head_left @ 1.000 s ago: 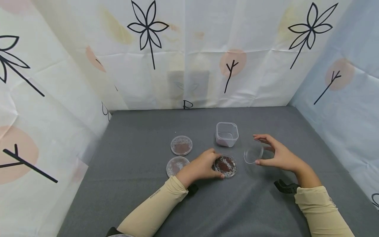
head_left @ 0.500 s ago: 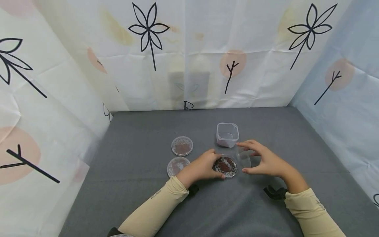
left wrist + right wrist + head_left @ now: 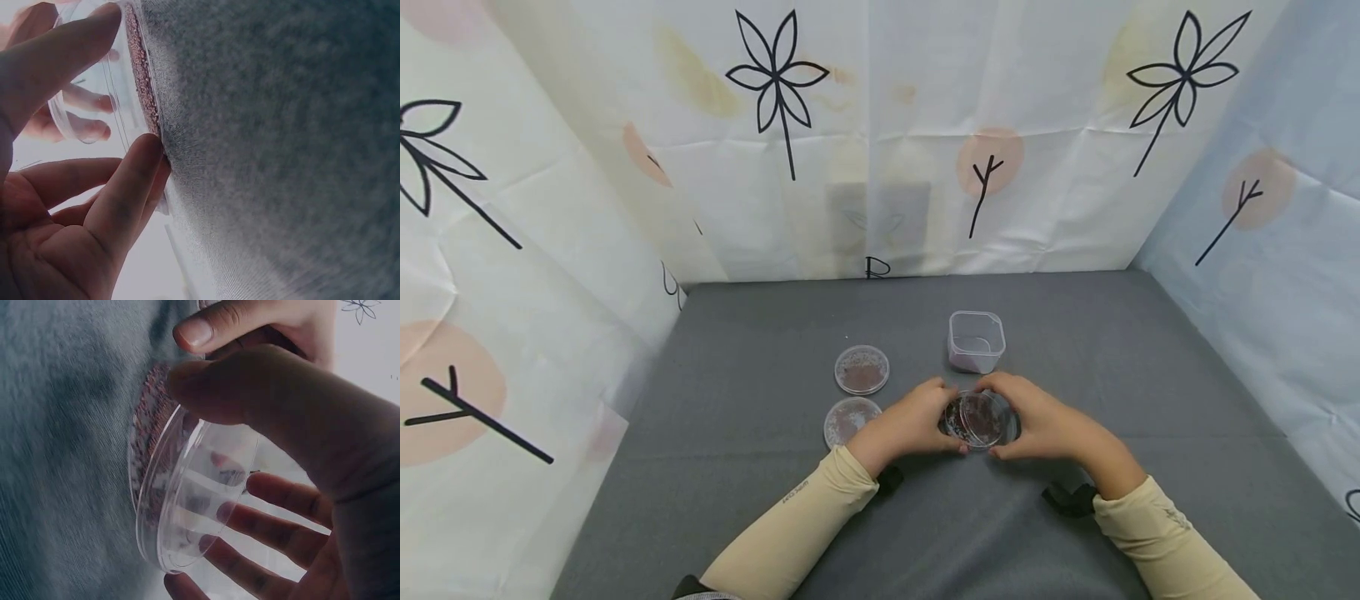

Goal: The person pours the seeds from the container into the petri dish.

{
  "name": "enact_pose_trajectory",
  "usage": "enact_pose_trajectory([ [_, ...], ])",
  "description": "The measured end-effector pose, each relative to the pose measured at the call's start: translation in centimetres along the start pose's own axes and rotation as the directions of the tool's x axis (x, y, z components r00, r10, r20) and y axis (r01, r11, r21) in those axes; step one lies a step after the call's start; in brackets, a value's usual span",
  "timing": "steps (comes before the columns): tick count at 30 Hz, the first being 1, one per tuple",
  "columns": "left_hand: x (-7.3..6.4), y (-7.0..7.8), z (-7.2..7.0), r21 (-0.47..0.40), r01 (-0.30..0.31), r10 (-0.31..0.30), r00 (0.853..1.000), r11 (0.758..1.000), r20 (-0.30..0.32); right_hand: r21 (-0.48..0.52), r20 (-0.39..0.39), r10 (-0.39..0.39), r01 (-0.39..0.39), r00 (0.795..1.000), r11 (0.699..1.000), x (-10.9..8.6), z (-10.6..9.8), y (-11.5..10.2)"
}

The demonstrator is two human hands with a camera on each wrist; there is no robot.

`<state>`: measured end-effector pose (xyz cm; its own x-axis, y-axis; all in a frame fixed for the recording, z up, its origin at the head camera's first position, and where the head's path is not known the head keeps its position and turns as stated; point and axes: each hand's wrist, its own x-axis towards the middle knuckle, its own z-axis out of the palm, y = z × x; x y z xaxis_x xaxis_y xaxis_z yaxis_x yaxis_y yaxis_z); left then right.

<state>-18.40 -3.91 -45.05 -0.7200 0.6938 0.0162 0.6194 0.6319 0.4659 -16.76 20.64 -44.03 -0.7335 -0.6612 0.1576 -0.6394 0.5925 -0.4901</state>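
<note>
A petri dish bottom (image 3: 955,423) with reddish-brown granules sits on the grey cloth. My left hand (image 3: 912,423) grips its left side, thumb in front and fingers behind; the granule layer shows edge-on in the left wrist view. Over the dish is a clear petri dish lid (image 3: 181,506), tilted, its lower rim overlapping the dish in the right wrist view. My right hand (image 3: 1043,421) holds this lid by its edges between thumb and fingers. Both thumbs come close together at the near side of the dish.
To the left stand two more petri dishes: the far dish (image 3: 861,370) with brown granules, and the near dish (image 3: 846,419), partly behind my left hand. A clear square plastic tub (image 3: 976,342) stands just behind the hands. Patterned white curtains (image 3: 1060,200) border the grey table (image 3: 760,358).
My right hand has carried the clear lid leftward from the right side until it is over the granule dish. My left hand has stayed on the dish.
</note>
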Motion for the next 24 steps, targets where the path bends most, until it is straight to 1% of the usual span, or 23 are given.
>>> enact_pose_trajectory([
  [2, 0.1, -0.1, 0.1, 0.013, 0.002, -0.002, 1.0, 1.0, 0.003, -0.006, -0.004, -0.021, 0.021, 1.0, 1.0, 0.1, 0.2, -0.1],
  [4, 0.2, -0.1, 0.1, 0.025, 0.012, -0.012, 1.0, 1.0, 0.011, -0.01, 0.002, -0.023, 0.023, 1.0, 1.0, 0.2, 0.4, -0.2],
  [9, 0.2, 0.0, 0.1, 0.019, 0.041, -0.042, 0.999, 0.999, 0.031, -0.006, 0.04, 0.023, -0.023, 0.999, 1.0, 0.4, 0.6, -0.5],
  [14, 0.1, 0.0, 0.1, -0.005, 0.052, -0.051, 0.998, 0.999, 0.028, -0.007, 0.065, 0.048, -0.048, 0.997, 0.999, 0.5, 0.8, -0.6],
  [24, 0.2, -0.3, 0.3, -0.026, 0.043, -0.042, 0.999, 0.999, 0.021, -0.037, 0.067, 0.015, -0.013, 0.998, 0.999, 0.8, 1.3, -0.4],
])
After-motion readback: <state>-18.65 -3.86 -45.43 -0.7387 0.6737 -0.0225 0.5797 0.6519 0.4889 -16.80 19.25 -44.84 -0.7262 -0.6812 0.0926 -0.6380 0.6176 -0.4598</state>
